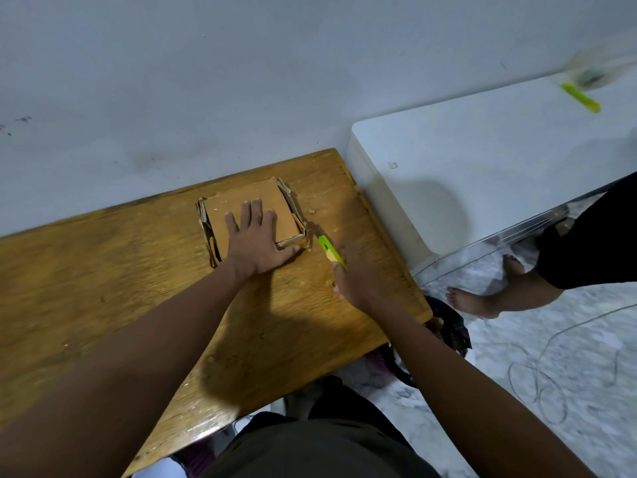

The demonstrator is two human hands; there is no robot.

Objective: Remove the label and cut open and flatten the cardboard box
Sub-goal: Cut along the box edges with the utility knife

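Fingers [256,210] of the left hand [256,241] lie spread and flat on the cardboard box [241,208], likely pinning the squashed box to the wooden table [103,288] near the wall so it cannot slide. The right hand [356,276] is closed around a green cutter [330,251], tip pointing at the box's near right corner, probably to slit that edge.

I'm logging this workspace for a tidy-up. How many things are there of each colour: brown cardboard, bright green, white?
Brown cardboard: 1, the cardboard box under the left hand
Bright green: 2, the cutter in the right hand and a green stick on the appliance
White: 1, the white appliance
Total: 4
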